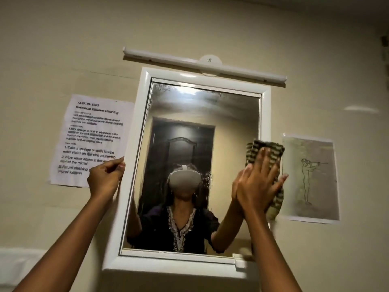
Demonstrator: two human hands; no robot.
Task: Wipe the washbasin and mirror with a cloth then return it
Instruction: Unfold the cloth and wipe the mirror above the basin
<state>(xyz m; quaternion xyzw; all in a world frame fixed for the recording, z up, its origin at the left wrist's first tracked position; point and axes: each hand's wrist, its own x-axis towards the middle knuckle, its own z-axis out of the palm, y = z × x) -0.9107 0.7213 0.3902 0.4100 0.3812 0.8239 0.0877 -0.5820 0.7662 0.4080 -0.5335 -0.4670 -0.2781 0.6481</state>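
A white-framed mirror (202,114) hangs on the beige wall, its glass hazy with streaks near the top. My right hand (259,182) presses a striped brown and beige cloth (267,152) flat against the mirror's right edge, fingers spread over it. The cloth hangs down past the frame on the right. My left hand (106,178) grips the mirror's left frame edge at mid height. The glass reflects a person wearing a headset and a dark door behind. The washbasin is out of view.
A white tube light (206,64) is mounted just above the mirror. A printed task sheet (94,133) is taped to the wall on the left, a sketch on paper (311,178) on the right. A white ledge (12,262) shows at lower left.
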